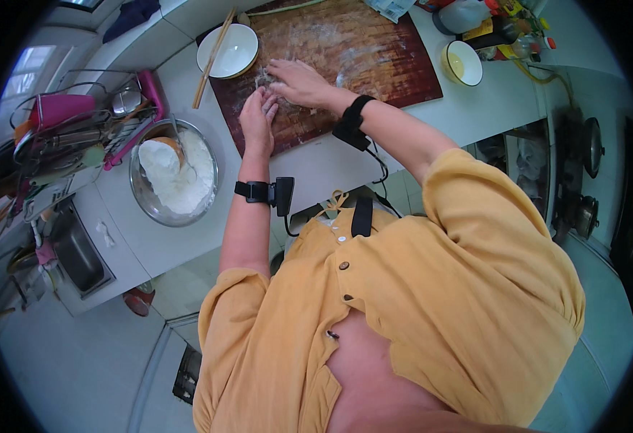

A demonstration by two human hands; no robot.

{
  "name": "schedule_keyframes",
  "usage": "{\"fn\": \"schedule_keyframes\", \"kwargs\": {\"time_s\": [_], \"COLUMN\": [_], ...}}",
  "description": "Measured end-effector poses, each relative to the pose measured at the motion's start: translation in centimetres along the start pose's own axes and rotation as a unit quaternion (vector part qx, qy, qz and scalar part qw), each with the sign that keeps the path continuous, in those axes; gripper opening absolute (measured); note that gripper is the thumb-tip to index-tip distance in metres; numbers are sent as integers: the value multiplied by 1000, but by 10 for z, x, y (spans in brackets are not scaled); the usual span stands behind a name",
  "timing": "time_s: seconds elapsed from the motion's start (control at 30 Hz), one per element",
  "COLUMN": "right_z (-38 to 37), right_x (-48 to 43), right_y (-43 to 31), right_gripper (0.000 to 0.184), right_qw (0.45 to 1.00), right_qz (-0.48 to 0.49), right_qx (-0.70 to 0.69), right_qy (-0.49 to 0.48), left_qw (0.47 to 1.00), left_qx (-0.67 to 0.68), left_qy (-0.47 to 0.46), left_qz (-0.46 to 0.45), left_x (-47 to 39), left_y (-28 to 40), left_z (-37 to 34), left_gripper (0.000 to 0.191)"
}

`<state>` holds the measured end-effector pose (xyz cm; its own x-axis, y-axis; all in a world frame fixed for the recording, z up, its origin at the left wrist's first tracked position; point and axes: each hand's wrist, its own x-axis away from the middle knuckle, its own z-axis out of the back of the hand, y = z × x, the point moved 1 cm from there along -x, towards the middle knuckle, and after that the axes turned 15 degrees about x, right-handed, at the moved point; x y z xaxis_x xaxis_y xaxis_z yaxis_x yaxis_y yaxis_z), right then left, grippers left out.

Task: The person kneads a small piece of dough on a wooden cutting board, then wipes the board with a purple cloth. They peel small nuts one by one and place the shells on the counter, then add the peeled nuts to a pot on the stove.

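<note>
On the dark wooden board (370, 59), dusted with flour, both my hands are low at its left part. My left hand (258, 116) rests near the board's left edge, its fingers bent and floury. My right hand (300, 84) lies palm down just right of it, fingers pointing left. Small floury scraps (262, 80) lie by the fingertips; whether anything is under the fingers cannot be seen. A white bowl (232, 51) with wooden chopsticks (213, 62) across it stands beyond my left hand. At the left, a steel bowl (216, 178) holds flour (197, 187), a spoon and a smaller bowl.
A small bowl with yellowish contents (471, 65) stands right of the board, before several bottles (487, 32). A plastic packet (389, 6) lies at the board's far edge. At the left are a crowded dish rack (148, 97) and a sink (81, 249). Cables hang from both wrist straps.
</note>
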<state>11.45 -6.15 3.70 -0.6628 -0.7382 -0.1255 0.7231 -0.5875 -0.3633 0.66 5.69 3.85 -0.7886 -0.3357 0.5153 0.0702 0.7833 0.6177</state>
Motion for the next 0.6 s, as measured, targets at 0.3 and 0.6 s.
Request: {"fn": "schedule_keyframes", "kwargs": {"time_s": [0.3, 0.6], "right_z": [-5, 40], "right_x": [24, 2], "right_y": [-1, -13], "right_gripper": [53, 54], "right_qw": [985, 976], "right_qz": [21, -133], "right_qx": [151, -101], "right_qy": [87, 143], "left_qw": [996, 997], "left_qx": [54, 56], "left_qy": [-13, -50], "left_qz": [65, 34], "left_x": [-5, 18], "left_y": [-1, 21], "left_z": [-7, -55], "left_gripper": [73, 81]}}
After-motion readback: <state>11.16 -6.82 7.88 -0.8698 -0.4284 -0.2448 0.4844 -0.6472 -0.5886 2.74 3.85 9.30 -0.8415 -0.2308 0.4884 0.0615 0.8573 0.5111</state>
